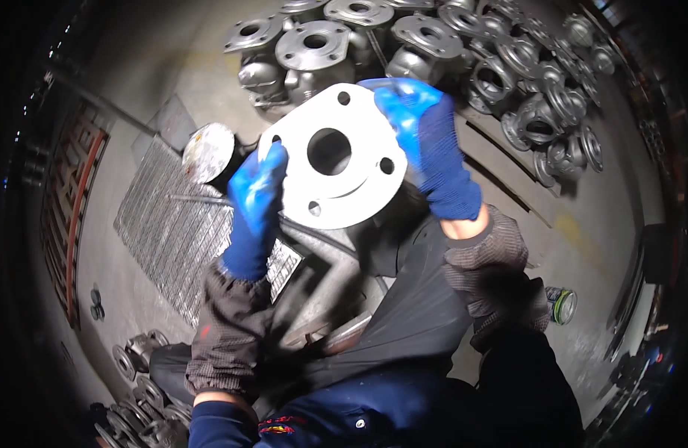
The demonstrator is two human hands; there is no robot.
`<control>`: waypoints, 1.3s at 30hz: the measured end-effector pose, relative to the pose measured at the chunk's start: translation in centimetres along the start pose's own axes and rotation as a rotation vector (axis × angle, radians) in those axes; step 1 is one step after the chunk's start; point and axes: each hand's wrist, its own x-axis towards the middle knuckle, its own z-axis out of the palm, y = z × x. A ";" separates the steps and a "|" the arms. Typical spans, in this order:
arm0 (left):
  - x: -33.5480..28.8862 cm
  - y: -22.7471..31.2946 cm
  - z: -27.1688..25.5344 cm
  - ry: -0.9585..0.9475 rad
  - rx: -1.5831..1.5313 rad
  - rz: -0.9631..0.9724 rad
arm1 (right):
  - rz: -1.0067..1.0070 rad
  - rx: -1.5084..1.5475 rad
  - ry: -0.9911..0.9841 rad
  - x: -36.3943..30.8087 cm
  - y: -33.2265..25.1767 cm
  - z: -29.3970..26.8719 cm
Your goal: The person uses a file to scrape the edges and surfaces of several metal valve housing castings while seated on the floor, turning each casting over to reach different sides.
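Both my hands, in blue-coated gloves, grip a metal flanged valve body (295, 175). Its pale flange faces up at me, brightly lit, with a large round bore in the middle and bolt holes around it. My left hand (258, 187) is closed on the left rim, its thumb over the edge beside a bolt hole. At the upper right rim my right hand (418, 123) is closed too, with its fingers partly behind the flange. The rest of the casting is mostly hidden beneath the flange.
Several similar grey castings (314, 46) stand at the back, and more lie piled at the far right (542, 127). A ribbed metal plate (161, 231) lies at left near a round-topped stand (208, 153). More castings (139, 351) sit lower left; a can (562, 306) stands right.
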 end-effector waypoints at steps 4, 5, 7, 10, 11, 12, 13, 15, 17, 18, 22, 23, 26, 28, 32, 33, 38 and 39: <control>4.4 -4.9 7.6 -0.227 -0.209 -0.220 | -0.074 -0.284 0.092 4.1 2.5 -9.6; 4.6 -5.5 10.7 -0.243 -0.343 -0.358 | -0.065 -0.439 0.071 4.8 3.7 -11.7; 4.9 -8.9 15.2 -0.249 -0.577 -0.347 | -0.036 -0.625 0.069 6.8 7.5 -15.1; 4.6 -11.7 19.6 -0.169 -0.505 -0.530 | 0.112 -0.649 0.023 6.6 8.9 -18.1; 4.5 -12.4 20.2 -0.222 -0.468 -0.505 | 0.131 -0.776 0.010 5.7 9.2 -18.9; 4.6 -12.7 20.7 -0.275 -0.431 -0.479 | 0.056 -0.713 -0.009 5.5 11.0 -20.6; 5.0 -11.2 22.4 -0.282 -0.518 -0.597 | 0.191 -0.643 0.048 4.3 12.3 -22.4; 7.3 -11.8 23.5 -0.346 -0.418 -0.525 | 0.195 -0.453 0.133 5.4 13.5 -24.7; 10.2 -10.6 24.2 -0.444 -0.500 -0.412 | -0.155 -0.836 0.089 6.1 14.9 -28.2; 10.9 -10.2 25.4 -0.481 -0.416 -0.397 | -0.327 -1.047 0.089 5.2 17.8 -31.2; 11.6 -7.9 27.0 -0.606 -0.304 -0.158 | 0.317 -0.757 0.664 1.5 21.6 -43.7; 11.5 -9.9 26.6 -0.581 -0.288 -0.224 | 0.262 -1.215 0.605 0.7 22.6 -43.0; 10.8 -9.9 21.2 -0.426 -0.134 -0.289 | 0.100 -1.851 0.635 5.8 22.0 -33.2; 9.0 -11.5 19.9 -0.452 -0.283 -0.373 | 0.061 -1.925 0.618 7.6 20.8 -33.9; 2.2 -12.6 6.8 -0.064 -0.105 -0.365 | 0.036 -1.742 0.140 8.8 17.4 -24.0; 2.0 -12.5 6.3 -0.068 -0.084 -0.305 | 0.034 -1.831 0.201 10.2 18.8 -31.2; -5.5 -6.5 0.6 0.165 0.314 -0.478 | -0.154 -1.385 0.160 4.6 19.3 -21.4; -7.0 -5.5 -0.7 0.168 0.323 -0.522 | -0.214 -1.316 0.158 4.9 17.8 -18.3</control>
